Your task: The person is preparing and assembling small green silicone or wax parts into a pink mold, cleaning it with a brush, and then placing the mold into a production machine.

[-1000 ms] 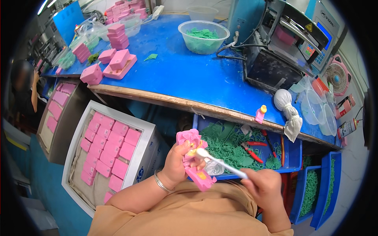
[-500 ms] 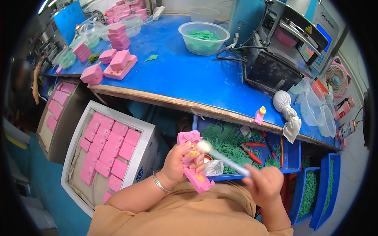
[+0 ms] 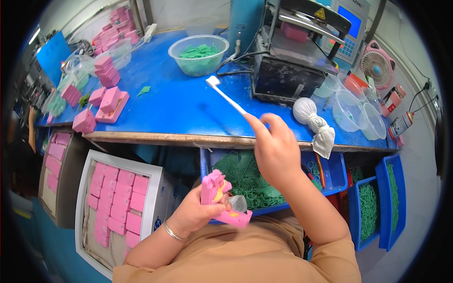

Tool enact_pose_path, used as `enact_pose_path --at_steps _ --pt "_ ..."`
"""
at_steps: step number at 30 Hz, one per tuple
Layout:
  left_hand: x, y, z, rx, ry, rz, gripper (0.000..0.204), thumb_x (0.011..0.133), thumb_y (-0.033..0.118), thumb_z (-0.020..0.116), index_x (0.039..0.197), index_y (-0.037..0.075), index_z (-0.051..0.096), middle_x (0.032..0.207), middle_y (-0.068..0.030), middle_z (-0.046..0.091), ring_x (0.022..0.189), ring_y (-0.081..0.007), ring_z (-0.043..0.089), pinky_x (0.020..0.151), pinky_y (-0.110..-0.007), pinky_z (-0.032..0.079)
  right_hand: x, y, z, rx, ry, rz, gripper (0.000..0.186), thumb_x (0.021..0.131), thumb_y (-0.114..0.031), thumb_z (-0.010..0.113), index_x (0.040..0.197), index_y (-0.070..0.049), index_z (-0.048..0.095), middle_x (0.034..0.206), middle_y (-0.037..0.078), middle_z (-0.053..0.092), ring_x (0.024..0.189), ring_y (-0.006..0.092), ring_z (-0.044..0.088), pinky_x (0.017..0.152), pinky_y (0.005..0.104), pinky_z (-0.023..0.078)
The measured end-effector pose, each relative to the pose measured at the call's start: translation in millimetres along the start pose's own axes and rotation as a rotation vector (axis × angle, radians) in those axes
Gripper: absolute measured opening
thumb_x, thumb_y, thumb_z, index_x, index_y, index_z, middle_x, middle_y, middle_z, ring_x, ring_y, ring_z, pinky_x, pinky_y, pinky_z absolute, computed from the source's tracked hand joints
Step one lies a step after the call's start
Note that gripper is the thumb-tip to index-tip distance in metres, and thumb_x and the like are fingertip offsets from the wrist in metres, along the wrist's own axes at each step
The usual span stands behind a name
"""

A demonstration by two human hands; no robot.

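Note:
My left hand (image 3: 188, 218) is closed around a pink rubber mould (image 3: 236, 218) low in front of me. Its two parts stand apart at an angle, and yellow patches show on the inner faces. In my right hand (image 3: 278, 153) is a small white brush (image 3: 227, 98) shaped like a toothbrush, gripped by the end of its handle. The bristle end points away from me, above the blue tabletop (image 3: 170, 108). Brush and mould are well apart. Below, my right forearm covers part of a blue drawer (image 3: 336, 181) holding green wax-like scraps (image 3: 240, 181).
A white-framed box (image 3: 163, 207) of pink blocks stands left. On the table are stacked pink blocks (image 3: 107, 75), a bowl (image 3: 198, 68) of green pieces, a black press machine (image 3: 285, 78) and a knotted white cloth bundle (image 3: 314, 120). Blue bins (image 3: 383, 243) sit at right.
My right hand has lifted the brush away from the mould, up and forward over the table. My left hand keeps the mould and has turned it slightly. The whole view has shifted.

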State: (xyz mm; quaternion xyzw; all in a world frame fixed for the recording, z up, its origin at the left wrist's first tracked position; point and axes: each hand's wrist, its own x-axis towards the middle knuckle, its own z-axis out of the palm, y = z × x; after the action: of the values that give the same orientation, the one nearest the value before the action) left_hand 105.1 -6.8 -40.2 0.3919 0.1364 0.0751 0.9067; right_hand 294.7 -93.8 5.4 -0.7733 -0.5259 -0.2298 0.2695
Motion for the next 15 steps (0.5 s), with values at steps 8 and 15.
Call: enact_pose_path --at_steps 8,15 --pt "-2 -1 -12 0.166 -0.106 0.072 0.035 0.069 -0.004 0.065 0.098 0.008 0.048 0.088 -0.0023 0.046 0.079 -0.0134 0.047 0.083 -0.034 0.039 3 27 -20 -0.18 0.011 0.139 0.038 0.073 -0.029 0.068 0.099 -0.005 0.056 0.084 0.009 0.053 0.08 0.0265 0.054 0.068 0.0368 0.042" --pt "1 6 0 1.116 0.027 0.464 0.053 0.066 -0.006 0.067 0.116 0.001 0.05 0.104 -0.0123 0.052 0.098 -0.023 0.052 0.087 -0.029 0.041 -7 41 -25 0.217 -0.209 0.135 0.028 0.077 -0.009 0.065 0.103 -0.004 0.055 0.078 0.009 0.054 0.072 0.0226 0.057 0.064 0.0315 0.047"
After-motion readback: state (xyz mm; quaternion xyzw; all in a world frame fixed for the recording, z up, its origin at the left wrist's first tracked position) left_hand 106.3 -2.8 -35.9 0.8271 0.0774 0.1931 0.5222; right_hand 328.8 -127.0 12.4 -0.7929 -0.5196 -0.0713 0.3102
